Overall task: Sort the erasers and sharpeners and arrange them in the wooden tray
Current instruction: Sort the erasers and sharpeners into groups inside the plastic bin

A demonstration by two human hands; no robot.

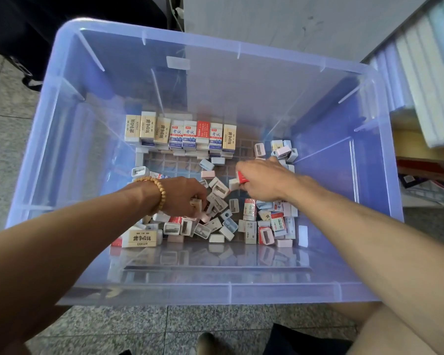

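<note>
Both arms extended down — left hand (183,197) curled, right hand (260,180) pinching.

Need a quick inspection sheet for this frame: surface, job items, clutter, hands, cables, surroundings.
Surface: grey speckled floor tiles under a translucent blue plastic bin.
Job's things: row of erasers standing along the bin's far side; loose pile of erasers and sharpeners near side. Wooden tray: nothing seen.
Clutter: nothing seen beyond the unsorted pile.
Hands: left hand, beaded bracelet on wrist, grips a small item; right hand holds a red and white eraser.
Cables: thin cable behind the bin.
Surroundings: stacked packs on the right.
</note>
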